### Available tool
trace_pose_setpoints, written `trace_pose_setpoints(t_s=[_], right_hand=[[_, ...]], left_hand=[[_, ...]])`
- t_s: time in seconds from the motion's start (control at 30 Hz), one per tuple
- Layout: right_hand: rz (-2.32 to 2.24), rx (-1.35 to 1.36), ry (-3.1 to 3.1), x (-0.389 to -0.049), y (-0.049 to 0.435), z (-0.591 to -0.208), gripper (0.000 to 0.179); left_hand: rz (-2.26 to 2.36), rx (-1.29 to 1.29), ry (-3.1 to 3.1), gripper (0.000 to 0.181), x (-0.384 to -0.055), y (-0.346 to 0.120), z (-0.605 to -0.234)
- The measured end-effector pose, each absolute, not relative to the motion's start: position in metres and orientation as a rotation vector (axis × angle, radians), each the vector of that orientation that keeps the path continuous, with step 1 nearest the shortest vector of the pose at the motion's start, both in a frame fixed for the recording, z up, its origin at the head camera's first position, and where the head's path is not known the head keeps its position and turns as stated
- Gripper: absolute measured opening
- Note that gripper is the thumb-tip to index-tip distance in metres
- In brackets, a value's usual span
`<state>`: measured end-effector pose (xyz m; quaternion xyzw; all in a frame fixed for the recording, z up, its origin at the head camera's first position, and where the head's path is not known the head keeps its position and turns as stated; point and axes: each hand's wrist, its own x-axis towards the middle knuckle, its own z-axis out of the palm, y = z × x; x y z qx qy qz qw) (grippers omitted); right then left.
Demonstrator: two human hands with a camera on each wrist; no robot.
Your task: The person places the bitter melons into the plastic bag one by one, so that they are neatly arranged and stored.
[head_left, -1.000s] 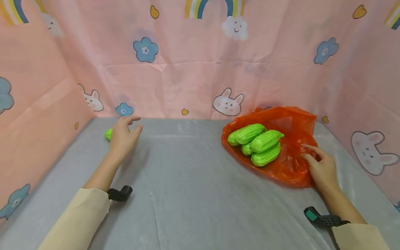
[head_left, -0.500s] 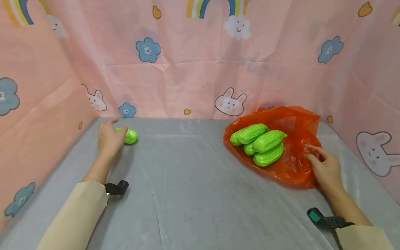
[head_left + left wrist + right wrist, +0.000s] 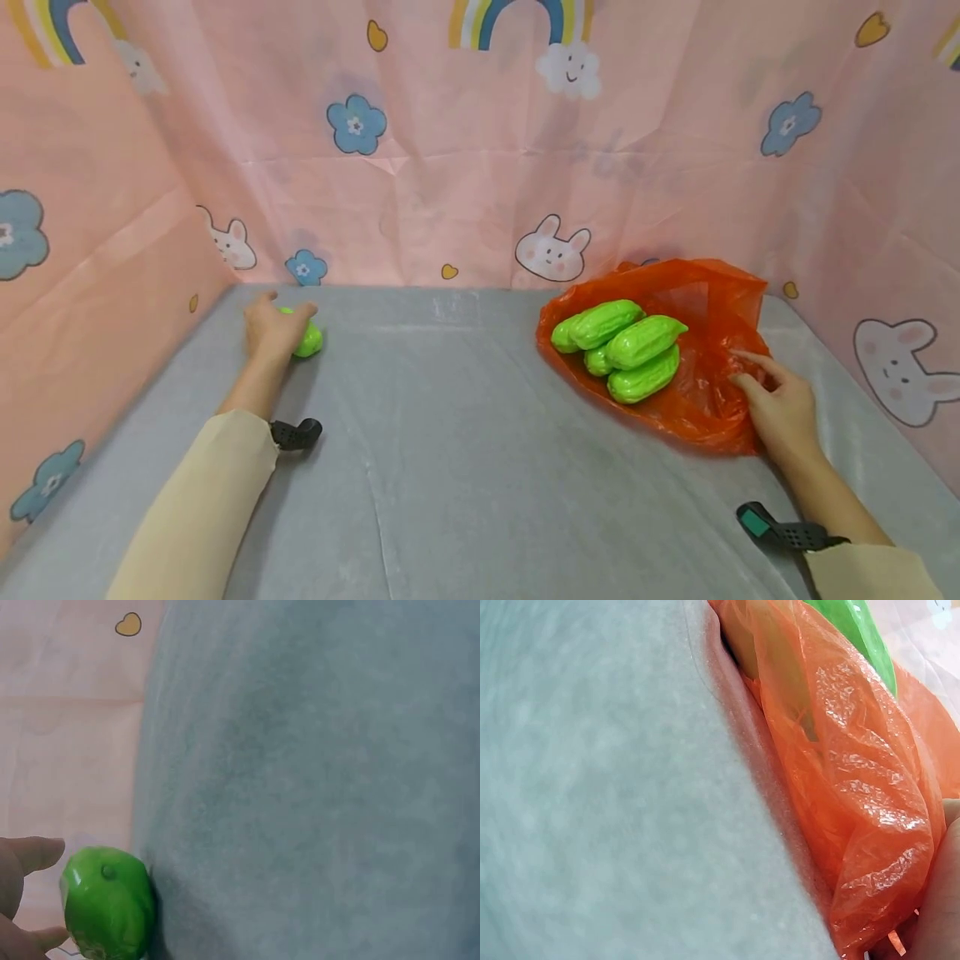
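A glossy, ridged green bitter melon [image 3: 309, 340] lies at the far left of the table, partly hidden by my left hand [image 3: 272, 327]. Its rounded end [image 3: 109, 904] faces the left wrist view, with two digits right at its left side. The thumb crosses over the melon in the head view, the other fingers being beyond it. On the right, my right hand [image 3: 783, 408] pinches the near side of a red plastic bag [image 3: 708, 392]. Several more green bitter melons [image 3: 645, 342] are piled at its open mouth. The bag's crumpled side [image 3: 870, 817] fills much of the right wrist view.
A grey cloth [image 3: 450, 467] covers the table. Pink printed sheets [image 3: 435, 200] rise along the back and both sides, close to the melon and the bag. A black strap device [image 3: 298, 434] sits on each wrist.
My left hand first moved left over the lone bitter melon, then slightly right, and the melon turned from lying crosswise to slanting. The right hand and the bag stayed in place.
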<state>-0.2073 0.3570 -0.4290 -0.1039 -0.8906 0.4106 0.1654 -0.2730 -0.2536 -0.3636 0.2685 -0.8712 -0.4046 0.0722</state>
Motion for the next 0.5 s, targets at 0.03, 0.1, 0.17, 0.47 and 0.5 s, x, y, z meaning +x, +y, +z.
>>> trace_pose_setpoints(t_s=[0.03, 0.1, 0.17, 0.47, 0.5], right_hand=[[1.173, -0.296, -2.538, -0.2069, 0.3571, -0.4295, 0.043], [1.175, -0.298, -2.544, -0.2067, 0.3568, -0.4301, 0.043], [1.181, -0.308, -2.555, -0.2068, 0.3563, -0.4301, 0.043], [1.192, -0.315, -2.562, -0.2068, 0.3566, -0.4278, 0.044], [1.183, -0.315, -2.563, -0.2066, 0.3566, -0.4279, 0.044]], left_hand=[[-1.219, 0.801, -2.621, 0.08, -0.2733, -0.2531, -0.3653], [-1.227, 0.784, -2.62, 0.079, -0.2734, -0.2528, -0.3688], [-1.248, 0.771, -2.606, 0.078, -0.2733, -0.2526, -0.3716], [-1.315, 0.695, -2.567, 0.071, -0.2751, -0.2535, -0.3741], [-1.331, 0.692, -2.56, 0.07, -0.2754, -0.2534, -0.374]])
